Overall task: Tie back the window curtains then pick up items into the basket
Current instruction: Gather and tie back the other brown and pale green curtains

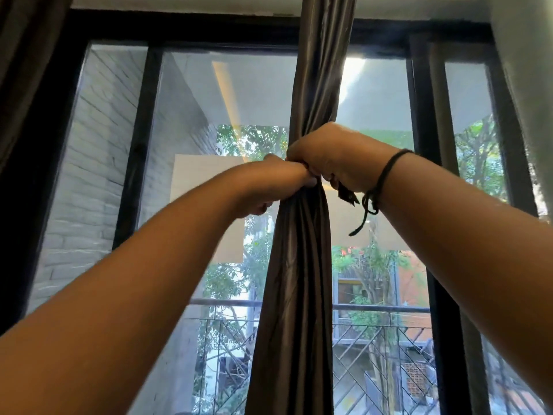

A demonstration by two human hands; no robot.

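Note:
A dark brown satin curtain (pixel 299 265) hangs gathered into a narrow bunch down the middle of the window. My left hand (pixel 278 181) grips the bunch from the left at its pinched waist. My right hand (pixel 335 160) grips it from the right, knuckles touching the left hand, and a short dark strip end (pixel 347 195) pokes out under its palm. A dark thread bracelet (pixel 386 175) circles my right wrist. No basket is in view.
A black-framed window (pixel 134 145) fills the view, with a balcony railing (pixel 374 330) and trees outside. Another dark curtain (pixel 27 70) hangs at the far left, and a pale curtain (pixel 526 115) at the far right.

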